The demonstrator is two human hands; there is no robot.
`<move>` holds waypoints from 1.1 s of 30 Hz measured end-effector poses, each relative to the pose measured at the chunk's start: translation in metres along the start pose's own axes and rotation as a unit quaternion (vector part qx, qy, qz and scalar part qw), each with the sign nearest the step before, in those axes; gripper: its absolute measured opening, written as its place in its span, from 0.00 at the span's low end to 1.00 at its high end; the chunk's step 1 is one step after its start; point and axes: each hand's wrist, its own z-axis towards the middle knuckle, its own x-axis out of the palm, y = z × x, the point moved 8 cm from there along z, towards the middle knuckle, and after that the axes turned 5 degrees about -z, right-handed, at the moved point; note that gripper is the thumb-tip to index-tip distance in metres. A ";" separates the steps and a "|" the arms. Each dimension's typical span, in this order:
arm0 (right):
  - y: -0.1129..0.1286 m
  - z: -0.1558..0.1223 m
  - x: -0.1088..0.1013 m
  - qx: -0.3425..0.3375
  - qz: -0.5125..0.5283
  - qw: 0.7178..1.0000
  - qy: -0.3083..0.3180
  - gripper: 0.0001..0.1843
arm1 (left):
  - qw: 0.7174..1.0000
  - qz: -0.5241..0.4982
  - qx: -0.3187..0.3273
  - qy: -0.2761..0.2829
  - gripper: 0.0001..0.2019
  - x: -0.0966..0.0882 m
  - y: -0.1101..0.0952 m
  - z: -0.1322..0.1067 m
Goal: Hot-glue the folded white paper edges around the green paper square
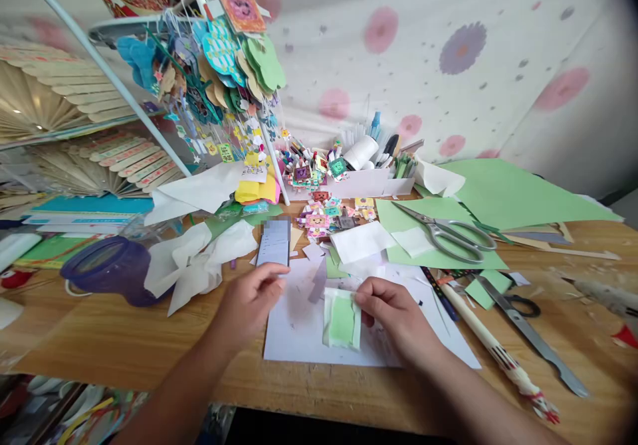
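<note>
My right hand (393, 315) pinches the upper right corner of a small green paper piece with white borders (341, 319), which lies on a white sheet (304, 332) on the wooden table (124, 345). My left hand (252, 302) rests on the sheet's left part with fingers curled, its fingertips at the near end of a phone (274, 241). I cannot see anything held in the left hand.
Silver scissors (446, 232) lie on green paper (428, 216) at right. A second pair of scissors (531, 329) and a white pen (491, 342) lie right of the sheet. A purple jar (107, 269), crumpled white paper (194, 262) and a hanging paper-craft rack (219, 80) stand left.
</note>
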 end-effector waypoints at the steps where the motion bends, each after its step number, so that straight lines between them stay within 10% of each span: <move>1: 0.000 0.000 0.000 -0.001 0.007 1.000 -0.003 0.14 | 0.996 -0.079 -0.005 0.033 0.19 0.018 -0.004 -0.009; 8: 0.006 -0.006 -0.001 -0.019 0.008 1.000 -0.013 0.14 | 0.939 -0.314 -0.041 0.132 0.16 0.089 -0.025 -0.043; 12: 0.000 -0.018 -0.006 -0.007 0.008 1.000 -0.013 0.14 | 0.997 -0.068 0.048 0.000 0.15 0.042 -0.012 -0.029; 14: -0.007 -0.022 -0.010 0.001 0.017 1.000 -0.022 0.14 | 0.974 0.166 0.107 -0.109 0.16 0.004 -0.005 -0.021; 18: -0.022 -0.025 -0.015 0.016 0.036 0.999 -0.030 0.14 | 0.940 0.296 0.105 -0.133 0.20 -0.033 0.023 -0.003; 27: -0.025 -0.025 -0.016 0.016 0.057 0.998 -0.039 0.14 | 0.927 0.343 0.112 -0.105 0.23 -0.029 0.040 0.008; 33: -0.023 -0.025 -0.017 0.011 0.071 0.996 -0.048 0.13 | 0.942 0.284 0.126 -0.126 0.20 -0.021 0.012 -0.013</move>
